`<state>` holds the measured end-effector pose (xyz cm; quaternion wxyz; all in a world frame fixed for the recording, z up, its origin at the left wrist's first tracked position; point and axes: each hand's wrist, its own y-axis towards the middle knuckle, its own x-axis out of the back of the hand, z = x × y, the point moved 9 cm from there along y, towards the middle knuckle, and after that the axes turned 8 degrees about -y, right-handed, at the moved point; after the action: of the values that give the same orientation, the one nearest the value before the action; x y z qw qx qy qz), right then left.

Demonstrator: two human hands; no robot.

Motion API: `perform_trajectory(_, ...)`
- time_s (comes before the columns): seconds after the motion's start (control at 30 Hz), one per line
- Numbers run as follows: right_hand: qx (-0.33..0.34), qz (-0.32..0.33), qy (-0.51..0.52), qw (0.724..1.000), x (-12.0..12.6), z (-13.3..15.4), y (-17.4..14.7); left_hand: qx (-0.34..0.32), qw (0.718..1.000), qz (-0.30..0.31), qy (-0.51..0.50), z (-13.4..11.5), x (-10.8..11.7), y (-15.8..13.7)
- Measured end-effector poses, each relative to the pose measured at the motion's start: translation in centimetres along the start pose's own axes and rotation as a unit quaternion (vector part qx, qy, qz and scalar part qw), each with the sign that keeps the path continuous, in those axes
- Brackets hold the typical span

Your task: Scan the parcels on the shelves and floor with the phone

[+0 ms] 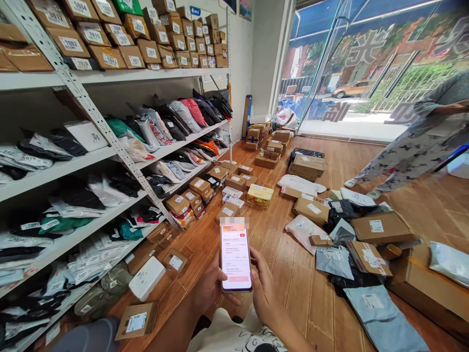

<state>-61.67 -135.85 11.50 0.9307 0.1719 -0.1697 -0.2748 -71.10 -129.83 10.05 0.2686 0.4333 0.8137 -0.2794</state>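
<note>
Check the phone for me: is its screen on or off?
On. The smartphone held upright between the left hand and right hand shows a lit white page with a red bar; the text is unreadable.

One phone, two hands.
I hold one phone (236,258) in my two hands; one yellow box (260,195) sits on the floor.

Shelf boxes (69,45) labelled 7002, 7028, 3012.

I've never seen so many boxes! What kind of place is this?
Probably a parcel pickup shop. Numbered boxes and bagged packages fill the shelves, more parcels cover the wooden floor, and both hands hold a phone.
</note>
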Motion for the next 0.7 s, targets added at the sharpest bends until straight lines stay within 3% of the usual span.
perform_trajectory(0.3, 0.027, -0.009, -0.024, 0.999, 0.0, 0.2, 0.3, -0.009, 0.998, 0.039, -0.048, 0.1, 0.1, 0.1)
perform_trajectory(0.43, 0.063, -0.019, -0.08, 0.995, 0.2, 1.2, 0.4, -0.007, 0.999, 0.027, -0.041, 0.0, 0.2, -0.1)
perform_trajectory(0.6, 0.154, 0.012, -0.226, 0.962, 0.0, 4.7, 1.1, 0.002, 1.0, 0.016, -0.02, 0.2, 0.2, -0.1)
perform_trajectory(0.7, 0.172, 0.047, -0.277, 0.944, -0.5, 5.8, 1.6, 0.008, 1.0, 0.01, -0.009, 0.4, 0.1, -0.1)
